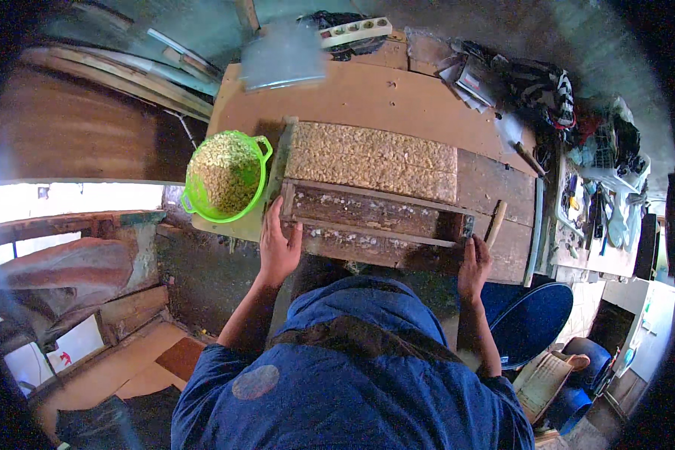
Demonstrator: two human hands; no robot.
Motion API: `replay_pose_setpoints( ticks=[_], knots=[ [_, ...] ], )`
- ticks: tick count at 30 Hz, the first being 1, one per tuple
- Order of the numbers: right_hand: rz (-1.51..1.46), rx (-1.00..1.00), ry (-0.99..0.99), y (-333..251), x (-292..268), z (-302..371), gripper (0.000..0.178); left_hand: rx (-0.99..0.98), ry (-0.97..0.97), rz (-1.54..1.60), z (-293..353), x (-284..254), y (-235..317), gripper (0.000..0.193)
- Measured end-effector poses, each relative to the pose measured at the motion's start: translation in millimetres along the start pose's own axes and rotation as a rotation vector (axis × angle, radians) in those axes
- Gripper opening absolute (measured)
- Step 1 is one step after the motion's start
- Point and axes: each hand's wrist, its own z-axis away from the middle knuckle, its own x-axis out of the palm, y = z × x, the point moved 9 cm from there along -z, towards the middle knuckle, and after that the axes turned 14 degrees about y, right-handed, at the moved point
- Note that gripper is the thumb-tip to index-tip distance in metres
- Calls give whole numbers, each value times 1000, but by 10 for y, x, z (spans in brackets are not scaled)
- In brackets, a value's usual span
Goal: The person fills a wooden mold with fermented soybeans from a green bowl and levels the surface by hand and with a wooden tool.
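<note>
A long, narrow wooden frame [375, 215] lies along the near side of the worktable. Its dark inside has pale crumbs sticking to it. At its left end rests my left hand [280, 247], fingers stretched upward and thumb apart. My right hand [474, 268] has its fingers closed on the frame's right end, beside a small dark metal piece [469, 226]. Just beyond the frame sit slabs of pressed pale grains [371, 160], side by side in rows. Left of them stands a bright green colander [266, 154] holding loose pale grains [229, 169].
A short wooden stick [496, 223] lies right of the frame. Clear plastic sheets [285, 60] and a white power strip [356, 32] are at the table's far edge. Bags and papers [469, 82] crowd the far right. A large blue tub [532, 322] stands below the table's right side.
</note>
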Motion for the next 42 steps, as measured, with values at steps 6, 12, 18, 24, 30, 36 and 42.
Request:
replay_pose_setpoints(
  ticks=[6,12,18,24,30,36,42],
  knots=[
    [29,-143,97,-178,-90,-30,26,-62,38,62,57,-105,-27,61],
    [151,-309,16,-832,374,-236,28,-50,109,-11,153,-324,-19,57],
    [-9,-612,-147,-1599,1586,-501,28,-35,193,-14,308,-573,1,53],
    [227,-794,-380,-2283,3012,-409,34,-128,248,-48,591,-765,-262,52],
    [409,-963,-501,-2341,4424,-295,42,-235,306,-63,798,-939,-502,50],
    [532,-1198,-379,-1982,5617,-625,45,-351,321,-13,902,-1071,-664,48],
    [652,-1296,-326,-1733,6226,-938,29,-406,324,-31,963,-1206,-790,46]
  ],
)
